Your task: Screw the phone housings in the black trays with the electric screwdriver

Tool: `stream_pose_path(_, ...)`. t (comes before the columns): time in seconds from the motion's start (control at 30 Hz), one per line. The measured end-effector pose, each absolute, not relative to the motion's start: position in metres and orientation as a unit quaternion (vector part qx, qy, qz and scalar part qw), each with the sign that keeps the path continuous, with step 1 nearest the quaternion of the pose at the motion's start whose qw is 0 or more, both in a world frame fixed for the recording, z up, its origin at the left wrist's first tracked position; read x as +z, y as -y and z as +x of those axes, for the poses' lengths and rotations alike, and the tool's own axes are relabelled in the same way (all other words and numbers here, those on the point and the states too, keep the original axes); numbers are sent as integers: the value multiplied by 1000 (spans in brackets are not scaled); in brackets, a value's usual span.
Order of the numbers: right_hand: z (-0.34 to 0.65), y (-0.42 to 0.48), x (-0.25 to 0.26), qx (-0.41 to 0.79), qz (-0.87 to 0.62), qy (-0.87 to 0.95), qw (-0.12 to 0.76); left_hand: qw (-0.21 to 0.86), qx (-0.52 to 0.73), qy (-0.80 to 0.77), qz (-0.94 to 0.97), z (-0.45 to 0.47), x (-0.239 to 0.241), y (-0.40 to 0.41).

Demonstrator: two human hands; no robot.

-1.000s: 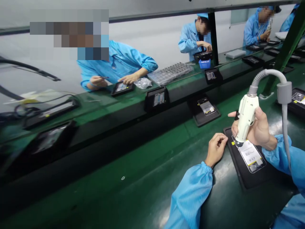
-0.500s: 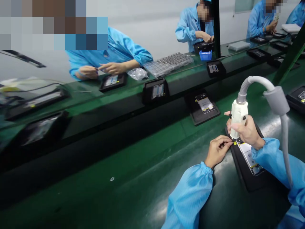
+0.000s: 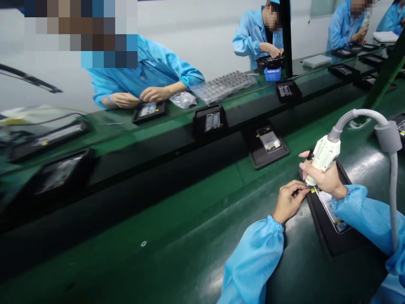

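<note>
My right hand (image 3: 330,179) is wrapped round a white electric screwdriver (image 3: 325,153) with a thick grey hose bending out of its top. The tool leans, its lower end over the upper end of an opened phone (image 3: 328,207). That phone lies in a black tray (image 3: 337,245), its white battery and a yellow tab showing. At the tray's left edge, my left hand (image 3: 288,202) has thumb and fingers pinched together beside the tool's tip. Whatever sits between those fingertips is too small to make out. The right hand and forearm cover part of the phone.
Left of my tray, another black tray (image 3: 275,158) holds an open phone (image 3: 268,140). More trays stand along the raised dark ledge. Co-workers in blue sit across the bench near a clear compartment box (image 3: 223,86) and a blue bin (image 3: 272,74). A small white piece (image 3: 144,243) lies on the green bench.
The screwdriver's top has tilted to the right and lowered, its hose swinging right with it. My left hand stays nearly in place. Across the bench, a co-worker's hands have come down closer to a phone.
</note>
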State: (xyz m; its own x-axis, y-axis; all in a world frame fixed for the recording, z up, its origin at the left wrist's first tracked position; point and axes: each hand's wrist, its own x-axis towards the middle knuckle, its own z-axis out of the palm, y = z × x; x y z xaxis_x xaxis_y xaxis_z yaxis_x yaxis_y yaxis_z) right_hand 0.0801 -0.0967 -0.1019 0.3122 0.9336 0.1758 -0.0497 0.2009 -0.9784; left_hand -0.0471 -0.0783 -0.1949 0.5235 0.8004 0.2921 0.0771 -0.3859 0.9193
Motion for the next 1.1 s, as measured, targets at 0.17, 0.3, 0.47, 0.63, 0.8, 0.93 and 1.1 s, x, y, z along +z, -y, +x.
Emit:
stream_pose_path(0.17,78,97,-103,391,-505,438,632,467,388,-305,734,-48,-195,79)
stream_pose_path(0.3,77,98,-101,377,-501,461,628,472,392,-310,727,-49,-195,79)
stream_pose_path(0.47,90,92,-98,355,-513,474,622,495,395,-318,706,-49,-195,77)
stream_pose_path(0.63,106,81,-105,319,-540,468,622,506,409,-334,682,-47,-198,73)
stream_pose_path(0.8,106,77,-115,329,-556,462,607,508,415,-345,672,-45,-198,73)
stream_pose_path(0.93,106,76,-118,329,-555,465,606,512,414,-345,669,-45,-197,73)
stream_pose_path(1.1,108,75,-122,335,-556,462,605,513,415,-347,667,-45,-196,73)
